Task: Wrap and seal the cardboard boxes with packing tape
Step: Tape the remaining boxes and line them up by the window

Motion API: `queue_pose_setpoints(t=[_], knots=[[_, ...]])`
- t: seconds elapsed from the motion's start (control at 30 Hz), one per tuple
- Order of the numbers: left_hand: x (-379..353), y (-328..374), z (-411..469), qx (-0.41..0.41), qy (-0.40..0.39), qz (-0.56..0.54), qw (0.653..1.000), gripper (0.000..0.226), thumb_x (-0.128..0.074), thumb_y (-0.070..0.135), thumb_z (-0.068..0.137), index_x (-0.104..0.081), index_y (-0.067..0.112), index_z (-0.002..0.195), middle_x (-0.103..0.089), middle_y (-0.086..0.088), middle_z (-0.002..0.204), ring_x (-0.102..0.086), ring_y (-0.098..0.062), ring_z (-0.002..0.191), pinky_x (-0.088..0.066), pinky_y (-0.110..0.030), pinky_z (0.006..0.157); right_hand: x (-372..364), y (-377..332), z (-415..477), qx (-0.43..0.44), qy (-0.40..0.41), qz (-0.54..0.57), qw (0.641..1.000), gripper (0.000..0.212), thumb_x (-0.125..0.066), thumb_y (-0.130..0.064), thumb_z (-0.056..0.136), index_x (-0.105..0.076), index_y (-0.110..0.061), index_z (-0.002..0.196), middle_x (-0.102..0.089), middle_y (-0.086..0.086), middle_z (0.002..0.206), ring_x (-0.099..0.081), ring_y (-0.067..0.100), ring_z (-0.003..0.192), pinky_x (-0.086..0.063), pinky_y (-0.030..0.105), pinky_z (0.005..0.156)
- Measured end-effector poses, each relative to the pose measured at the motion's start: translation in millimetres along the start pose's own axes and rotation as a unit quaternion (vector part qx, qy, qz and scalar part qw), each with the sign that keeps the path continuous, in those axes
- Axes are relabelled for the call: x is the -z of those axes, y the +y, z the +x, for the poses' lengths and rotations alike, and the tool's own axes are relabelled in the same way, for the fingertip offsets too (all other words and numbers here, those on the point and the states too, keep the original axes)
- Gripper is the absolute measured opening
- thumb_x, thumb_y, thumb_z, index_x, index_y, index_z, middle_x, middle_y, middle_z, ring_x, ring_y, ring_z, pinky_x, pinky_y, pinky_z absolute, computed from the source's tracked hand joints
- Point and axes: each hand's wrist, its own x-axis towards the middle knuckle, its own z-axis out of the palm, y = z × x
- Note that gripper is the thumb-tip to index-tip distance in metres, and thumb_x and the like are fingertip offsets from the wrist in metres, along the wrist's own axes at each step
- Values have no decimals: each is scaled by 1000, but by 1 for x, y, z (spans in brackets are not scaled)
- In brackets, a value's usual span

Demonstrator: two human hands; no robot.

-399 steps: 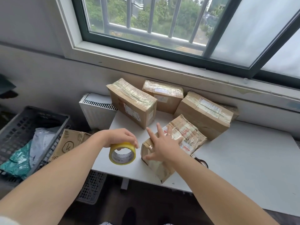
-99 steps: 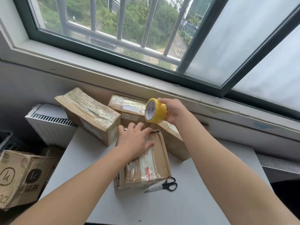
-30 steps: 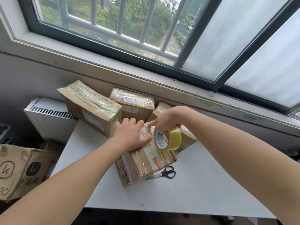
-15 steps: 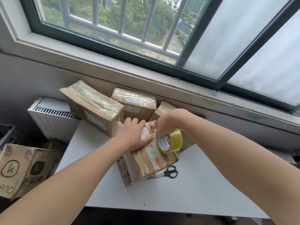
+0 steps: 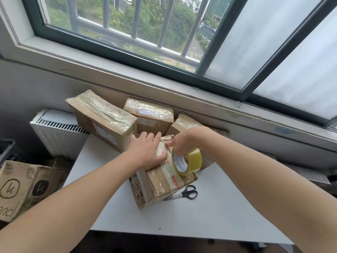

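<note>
A small cardboard box (image 5: 164,183), partly covered in clear tape, lies on the white table (image 5: 209,212). My left hand (image 5: 145,152) presses flat on its far left top, fingers spread. My right hand (image 5: 182,141) grips a yellowish roll of packing tape (image 5: 189,161) from above, holding it upright on the box's far right top. Three taped boxes stand behind: a large one at the left (image 5: 104,119), a middle one (image 5: 149,115) and one at the right (image 5: 184,123) partly hidden by my right hand.
Black-handled scissors (image 5: 184,193) lie on the table just right of the box. A white radiator (image 5: 58,134) stands left of the table, a printed carton (image 5: 23,189) below it. The window sill (image 5: 218,99) runs behind the boxes.
Over the last second my right hand has drawn the tape roll a little nearer along the box top. My left hand has stayed pressed on the box.
</note>
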Motion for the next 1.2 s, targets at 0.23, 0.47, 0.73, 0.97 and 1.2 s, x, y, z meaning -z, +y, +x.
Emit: queue_pose_setpoints(t=[0.23,0.47,0.73,0.97,1.2], knots=[[-3,2,-2,-17,22,8,1000,86,-19,74,96,4,27,164,-40,-5,152,-41,-28,134,-40,-55,102,-20,13,-9,-20,31,89,995,63,-39,-18,95,-41,-39,154,-58,-1,142,-57,23,121,-53,37,100],[-5,0,0,-69,45,17,996,61,-17,69,100,-8,51,158,-26,6,161,-42,-26,133,-35,-52,102,-21,7,-7,-15,63,77,995,50,-43,-24,97,-52,-24,146,-64,6,130,-62,26,116,-53,36,93],[-5,-2,3,-56,34,11,998,65,-18,70,99,-5,50,160,-35,2,153,-46,-26,128,-37,-48,99,-81,35,-24,49,266,381,884,69,-66,-31,92,-37,-37,155,-53,-6,145,-52,10,115,-42,24,90],[-5,4,3,48,36,-15,998,67,-18,68,100,-6,45,161,-41,-5,140,-48,-30,122,-41,-48,92,-101,36,-16,35,417,450,789,54,-72,-32,87,-55,-38,138,-67,-10,113,-63,11,88,-48,20,74],[-4,7,0,88,29,-22,995,67,-17,70,97,-4,50,160,-42,-4,134,-48,-29,123,-41,-50,93,-101,39,-50,53,410,259,873,64,-61,-39,91,-40,-42,151,-43,-21,69,-52,17,75,-44,33,70]])
